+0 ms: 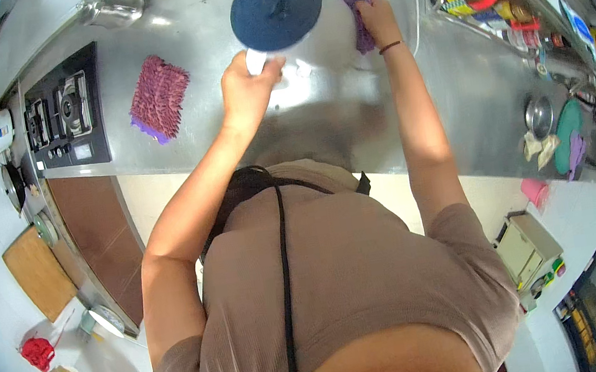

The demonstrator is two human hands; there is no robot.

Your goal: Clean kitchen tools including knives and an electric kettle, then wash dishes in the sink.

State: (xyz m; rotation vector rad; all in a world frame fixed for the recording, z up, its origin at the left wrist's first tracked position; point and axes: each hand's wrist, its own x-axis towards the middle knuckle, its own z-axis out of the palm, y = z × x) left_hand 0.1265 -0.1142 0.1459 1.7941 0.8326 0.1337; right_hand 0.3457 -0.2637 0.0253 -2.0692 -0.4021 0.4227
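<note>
My left hand (pixel 249 84) is closed around the white handle of a vessel with a round dark blue lid (pixel 276 7), perhaps a pitcher or kettle; its body is mostly hidden under the lid. My right hand (pixel 378 17) grips a bunched purple cloth (pixel 358 17) against the steel worktop (pixel 201 28), to the right of the vessel. A shaggy pink and purple chenille cloth or mitt (pixel 160 99) lies flat on the worktop, left of my left hand.
Left on the worktop are a black gas hob (pixel 94 100) and a metal jug (pixel 116 7). A white cable (pixel 418 9) runs beside my right wrist. Bottles and packets (pixel 519 12) fill a rack at right, with a metal bowl (pixel 539 116) and green cloth (pixel 567 137) nearer.
</note>
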